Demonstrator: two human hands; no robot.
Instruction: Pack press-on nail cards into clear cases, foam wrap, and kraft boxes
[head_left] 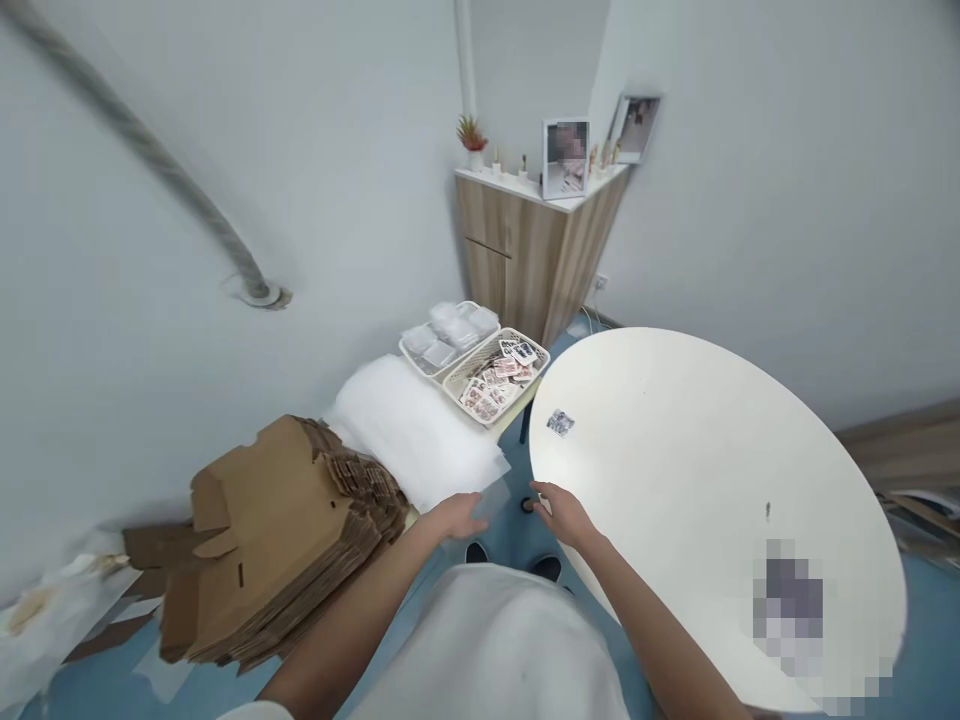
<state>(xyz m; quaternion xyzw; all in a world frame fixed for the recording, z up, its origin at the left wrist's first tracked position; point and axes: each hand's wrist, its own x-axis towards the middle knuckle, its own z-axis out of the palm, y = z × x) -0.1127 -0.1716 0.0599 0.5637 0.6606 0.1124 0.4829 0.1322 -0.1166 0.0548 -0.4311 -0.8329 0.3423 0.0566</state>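
"What do our hands hold?"

"Nothing we can make out. Our left hand (pixel 459 515) has its fingers and thumb apart, near the soft pile of thin white sheets (pixel 416 430); we can't tell whether it touches the translucent edge there. Our right hand (pixel 562 510) is open too, by the rim of the round white table (pixel 675 430)."

"And our containers?"

"We see two side by side beyond the pile. The farther off-white plastic basket (pixel 417 368) is heaped with clear packets (pixel 454 325), their contents too small for us to read. The nearer cream lattice-sided basket (pixel 517 397) holds loose printed cards (pixel 491 385), strewn at angles and overlapping."

"What lies around them?"

"A small printed piece (pixel 561 422) on the table, near its left rim, and stacked flat brown cardboard blanks (pixel 277 500) left of our pile."
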